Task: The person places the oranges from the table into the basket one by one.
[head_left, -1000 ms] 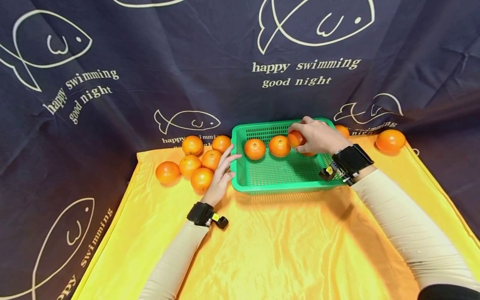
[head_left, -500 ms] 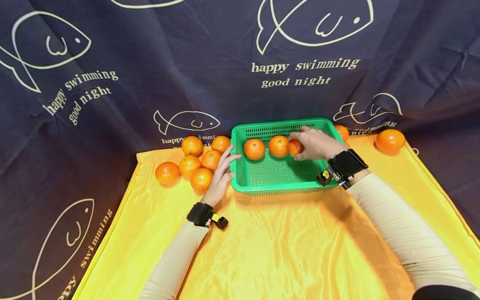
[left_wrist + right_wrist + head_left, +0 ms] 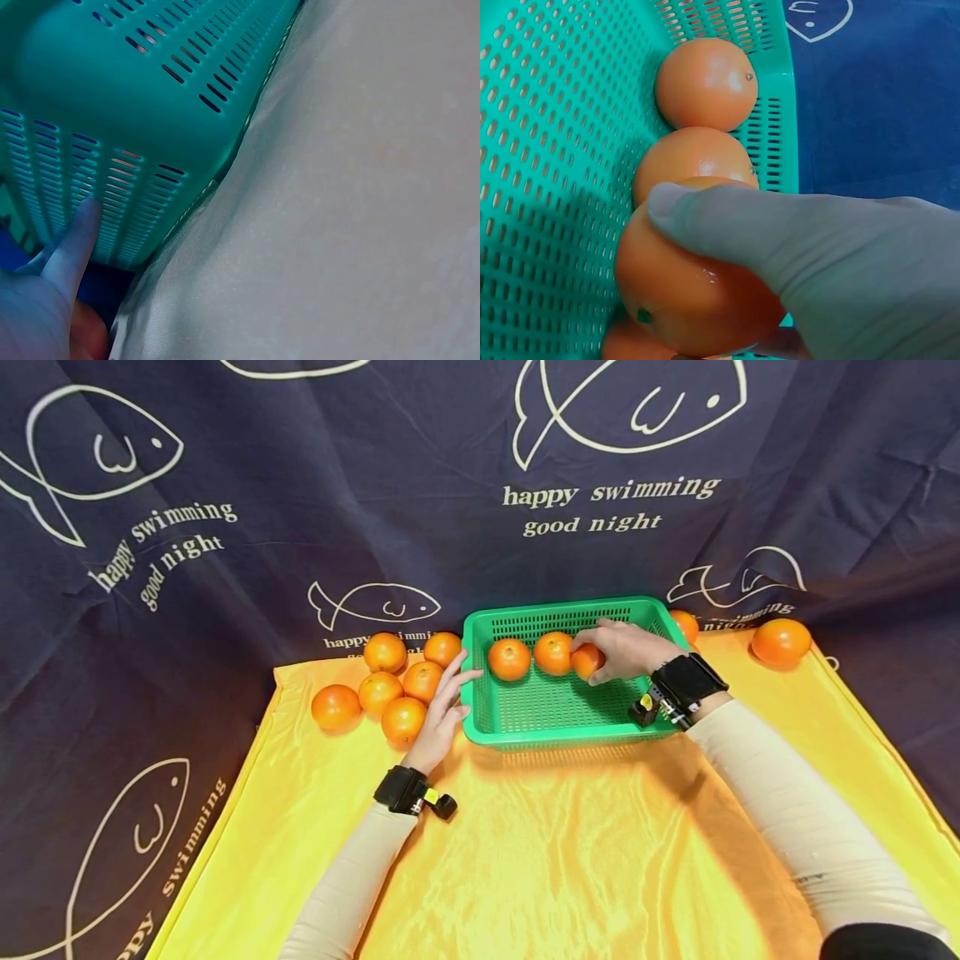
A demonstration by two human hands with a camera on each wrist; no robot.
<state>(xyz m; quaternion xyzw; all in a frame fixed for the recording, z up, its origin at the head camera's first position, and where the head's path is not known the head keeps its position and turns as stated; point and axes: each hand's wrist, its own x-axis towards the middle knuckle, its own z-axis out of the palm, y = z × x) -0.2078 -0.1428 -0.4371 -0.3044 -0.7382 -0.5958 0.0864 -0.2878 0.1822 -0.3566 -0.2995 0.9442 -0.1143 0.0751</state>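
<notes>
My right hand [image 3: 626, 650] grips an orange [image 3: 587, 662] inside the green plastic basket [image 3: 570, 733]. In the right wrist view the thumb lies across the top of that orange [image 3: 697, 281], which overlaps the middle orange [image 3: 694, 154]. A further orange [image 3: 634, 341] shows partly beneath the held one. Two oranges sit to the left along the basket's back side, the leftmost orange [image 3: 509, 659] near its end wall. My left hand [image 3: 441, 718] rests at the basket's left end with fingers extended; in the left wrist view a fingertip [image 3: 88, 210] touches the slotted wall.
Several loose oranges [image 3: 380, 693] lie on the yellow cloth [image 3: 525, 860] left of the basket. On the right are one orange [image 3: 781, 643] and another orange [image 3: 684, 625] partly behind the basket. A dark fish-print curtain [image 3: 420, 510] hangs close behind.
My right hand has moved down and slightly left with its orange, deeper into the basket. The middle orange has shifted a little left. The left hand stays where it was.
</notes>
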